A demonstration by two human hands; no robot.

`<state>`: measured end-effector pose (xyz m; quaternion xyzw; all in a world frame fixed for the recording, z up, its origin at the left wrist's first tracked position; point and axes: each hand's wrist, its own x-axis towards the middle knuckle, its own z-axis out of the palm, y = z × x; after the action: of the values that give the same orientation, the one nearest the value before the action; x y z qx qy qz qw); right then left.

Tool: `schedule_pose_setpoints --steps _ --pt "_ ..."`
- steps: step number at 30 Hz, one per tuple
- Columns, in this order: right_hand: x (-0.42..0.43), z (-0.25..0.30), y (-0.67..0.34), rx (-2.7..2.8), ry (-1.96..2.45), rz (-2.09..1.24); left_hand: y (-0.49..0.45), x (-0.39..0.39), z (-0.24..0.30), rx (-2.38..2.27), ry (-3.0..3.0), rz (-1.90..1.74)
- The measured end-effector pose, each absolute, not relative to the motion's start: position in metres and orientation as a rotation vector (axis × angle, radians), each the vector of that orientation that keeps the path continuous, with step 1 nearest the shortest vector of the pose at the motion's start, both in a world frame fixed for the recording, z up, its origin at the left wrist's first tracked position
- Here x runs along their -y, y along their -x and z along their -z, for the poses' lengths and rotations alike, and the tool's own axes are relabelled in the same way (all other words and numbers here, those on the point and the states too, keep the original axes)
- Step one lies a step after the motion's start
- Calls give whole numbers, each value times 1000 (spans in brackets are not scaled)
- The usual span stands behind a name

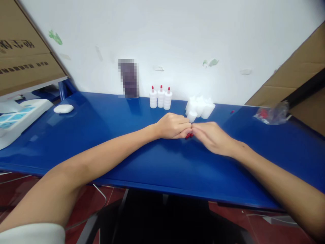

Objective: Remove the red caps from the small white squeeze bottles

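My left hand [175,126] is closed, its fingertips against a small white plastic bottle [192,116] that tilts away from me. The bottle's neck end is hidden behind my fingers. Fingertip to fingertip with it, my right hand [214,138] is pinched closed; whatever it holds is covered. Small red caps [189,136] show on the blue table just below where the hands meet. Behind them, several white bottles [199,105] without visible caps stand in a cluster. To the left, three white bottles [160,98] with red-tipped nozzles stand side by side near the wall.
A clear plastic bag [273,113] with red pieces lies at the right, and one loose red cap [232,112] is nearer. On the left are a white case [63,108] and a white device [24,115] with blue panels. Cardboard [27,51] flanks the blue table [152,162].
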<state>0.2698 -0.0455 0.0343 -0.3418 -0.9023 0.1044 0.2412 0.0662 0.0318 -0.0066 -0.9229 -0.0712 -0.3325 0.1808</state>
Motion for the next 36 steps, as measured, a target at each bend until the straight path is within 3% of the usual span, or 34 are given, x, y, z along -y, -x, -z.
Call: schedule_pose_setpoints --steps 4,10,17,36 --pt "41 -45 -282 2285 1010 -266 -65 -32 6 244 2679 1099" --pt "21 -43 -300 2370 1155 -91 -64 -35 7 680 2932 1399" --pt "15 -34 -303 2505 1608 -433 -65 -31 3 612 2982 1114" --pt "27 -46 -302 2749 1678 -417 -65 -31 4 527 2910 1202"
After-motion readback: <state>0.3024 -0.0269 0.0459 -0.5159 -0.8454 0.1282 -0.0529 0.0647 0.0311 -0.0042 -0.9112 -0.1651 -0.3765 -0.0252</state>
